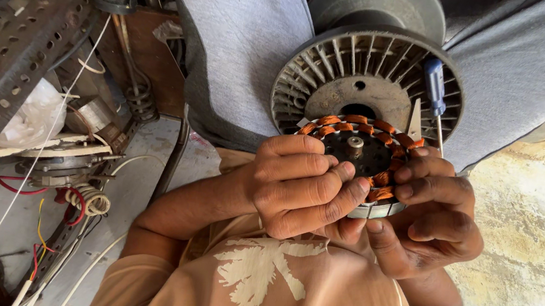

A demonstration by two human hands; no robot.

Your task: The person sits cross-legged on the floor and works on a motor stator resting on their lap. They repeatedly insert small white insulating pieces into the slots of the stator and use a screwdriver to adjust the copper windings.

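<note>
Round stator (360,150), copper-orange coils ringing dark hub, perhaps partly unwound, both hands' grip

Soft daylight fills the scene, bright and even, with no hard shadows. The strongest light enters from the right, where a patch at the frame edge is blown out to white. The hands (357,199) and the copper windings (358,143) are sharp and well exposed. The upper left corner falls into dim shade among the clutter. Straight lines bow toward the edges, a wide-angle stretch, and the perforated metal bar (10,69) looks slightly soft
</note>
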